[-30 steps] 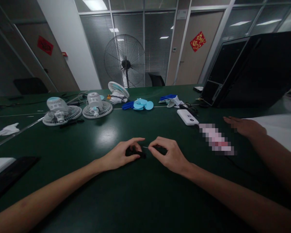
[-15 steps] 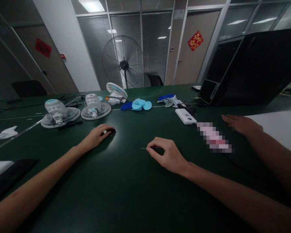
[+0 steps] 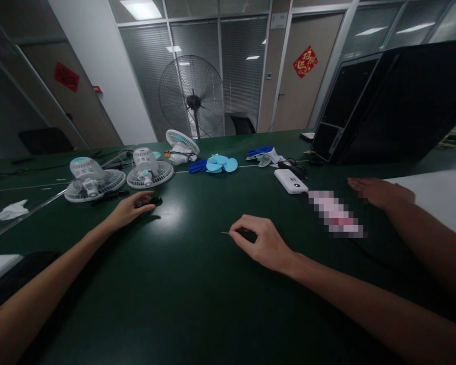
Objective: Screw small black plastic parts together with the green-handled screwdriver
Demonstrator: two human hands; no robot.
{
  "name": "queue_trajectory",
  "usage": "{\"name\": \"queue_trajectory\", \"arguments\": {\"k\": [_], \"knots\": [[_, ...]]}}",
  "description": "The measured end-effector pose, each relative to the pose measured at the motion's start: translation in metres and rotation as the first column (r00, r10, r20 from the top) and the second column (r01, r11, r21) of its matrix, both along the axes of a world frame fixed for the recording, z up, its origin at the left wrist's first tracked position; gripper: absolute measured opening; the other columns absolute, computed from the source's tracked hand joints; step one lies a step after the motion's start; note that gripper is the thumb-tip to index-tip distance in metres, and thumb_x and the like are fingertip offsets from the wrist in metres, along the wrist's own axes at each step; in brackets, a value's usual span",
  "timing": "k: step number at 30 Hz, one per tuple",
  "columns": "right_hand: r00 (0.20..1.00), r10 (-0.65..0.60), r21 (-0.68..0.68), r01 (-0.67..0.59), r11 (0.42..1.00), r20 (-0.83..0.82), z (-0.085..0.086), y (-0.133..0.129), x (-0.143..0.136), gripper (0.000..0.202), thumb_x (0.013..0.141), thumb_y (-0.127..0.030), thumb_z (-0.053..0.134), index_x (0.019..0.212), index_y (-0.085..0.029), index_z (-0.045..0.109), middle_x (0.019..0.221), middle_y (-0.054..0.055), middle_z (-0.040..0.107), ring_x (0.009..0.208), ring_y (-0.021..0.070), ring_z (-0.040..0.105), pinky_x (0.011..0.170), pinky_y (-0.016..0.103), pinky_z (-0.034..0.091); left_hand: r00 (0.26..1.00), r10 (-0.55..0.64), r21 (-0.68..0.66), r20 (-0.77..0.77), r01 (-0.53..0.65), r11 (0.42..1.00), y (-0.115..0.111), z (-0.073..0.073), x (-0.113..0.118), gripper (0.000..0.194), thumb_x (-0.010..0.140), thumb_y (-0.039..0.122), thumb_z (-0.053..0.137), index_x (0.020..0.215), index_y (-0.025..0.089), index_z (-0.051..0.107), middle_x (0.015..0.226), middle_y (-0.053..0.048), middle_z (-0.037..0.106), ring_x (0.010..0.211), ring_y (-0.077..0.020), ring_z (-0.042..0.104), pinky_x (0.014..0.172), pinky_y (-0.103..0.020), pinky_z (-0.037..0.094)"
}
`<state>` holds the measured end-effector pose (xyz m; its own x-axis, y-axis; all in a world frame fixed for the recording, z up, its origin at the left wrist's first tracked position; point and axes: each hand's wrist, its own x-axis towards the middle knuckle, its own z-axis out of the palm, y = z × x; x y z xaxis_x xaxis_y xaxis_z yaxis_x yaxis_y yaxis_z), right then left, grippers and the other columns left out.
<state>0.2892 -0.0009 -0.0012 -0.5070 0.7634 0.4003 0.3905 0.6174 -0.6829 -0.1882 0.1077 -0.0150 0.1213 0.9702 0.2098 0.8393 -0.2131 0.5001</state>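
Observation:
My left hand (image 3: 131,207) is closed around a small black object (image 3: 157,201), whose exact kind I cannot make out. Hand and object are raised a little over the dark green table (image 3: 182,294), and a bright patch of light lies on the surface just right of them. At the middle of the table, my right hand (image 3: 260,241) pinches a thin, needle-like metal piece (image 3: 225,232) between thumb and forefinger. Its tip points left; the rest is hidden by the fingers.
Small white fans (image 3: 148,172) lie behind my left hand. Beyond are blue fan blades (image 3: 221,163) and gloves (image 3: 268,154). To the right are a white power bank (image 3: 291,181), a blurred pink item (image 3: 334,215), another person's hand (image 3: 380,192) and a large black case (image 3: 395,106).
My left hand has moved left and slightly back with the black object, and the bright patch has shifted left too. My right hand stays where it was.

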Motion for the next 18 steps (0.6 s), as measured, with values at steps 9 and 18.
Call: {"name": "queue_trajectory", "arguments": {"k": [9, 18], "knots": [[1.0, 0.014, -0.006, -0.014, 1.0, -0.001, -0.001, 0.001, 0.001, 0.012, 0.103, -0.025, 0.064, 0.105, -0.019, 0.075, 0.099, 0.004, 0.074, 0.086, 0.0178, 0.069, 0.074, 0.031, 0.057, 0.999, -0.012, -0.068, 0.03, 0.014, 0.998, 0.0, 0.005, -0.018, 0.068, 0.067, 0.082, 0.075, 0.098, 0.021, 0.08, 0.111, -0.011, 0.075, 0.102, -0.03, 0.07, 0.09, -0.038, 0.056], [1.0, -0.001, 0.022, 0.0, 1.0, 0.016, -0.001, 0.001, 0.001, 0.011, 0.102, -0.024, 0.065, 0.104, -0.019, 0.075, 0.098, 0.004, 0.073, 0.086, 0.0177, 0.068, 0.075, 0.031, 0.056, 0.995, 0.043, -0.11, 0.087, -0.033, 0.993, -0.002, 0.004, -0.004, 0.07, 0.07, 0.079, 0.075, 0.11, 0.022, 0.08, 0.116, -0.01, 0.078, 0.104, -0.03, 0.072, 0.091, -0.037, 0.056]]}}
